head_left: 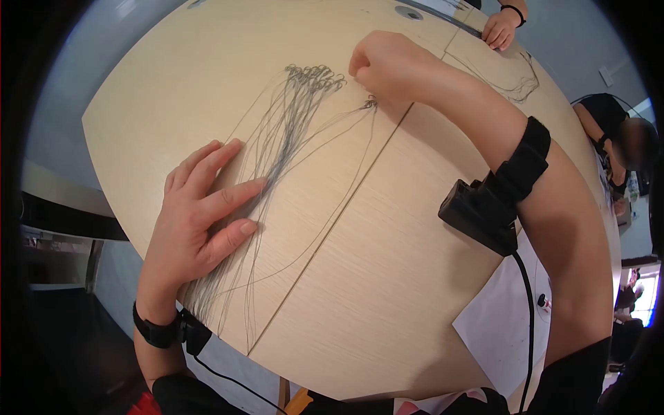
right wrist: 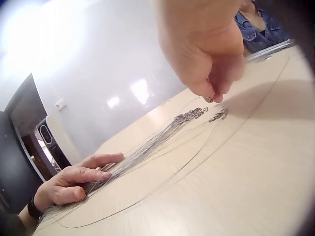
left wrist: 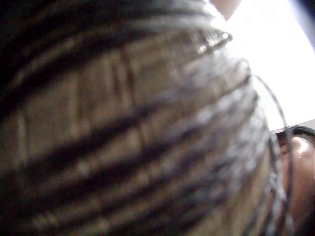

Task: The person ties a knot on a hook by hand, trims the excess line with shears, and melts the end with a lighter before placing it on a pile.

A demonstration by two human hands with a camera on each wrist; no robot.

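Observation:
A bundle of thin grey strands with dark looped ends (head_left: 315, 77) fans across the table. My left hand (head_left: 197, 218) rests on the strands, fingers spread; the right wrist view also shows this hand (right wrist: 74, 182) lying flat over them. Above the table, beyond the looped ends (right wrist: 191, 115), my right hand (right wrist: 209, 59) has curled fingers and pinches a small dark end at its fingertips. In the head view, the right hand (head_left: 391, 66) hides its fingertips. A smaller group of loops (head_left: 370, 103) lies just below it. Blurred strands (left wrist: 197, 132) fill most of the left wrist view.
A seam crosses the wooden table (head_left: 373, 228). White paper (head_left: 498, 318) lies near the front right edge. Another person's hand (head_left: 499, 29) is at the far edge, near more strands (head_left: 515, 88). Black cables hang from both wrist cameras.

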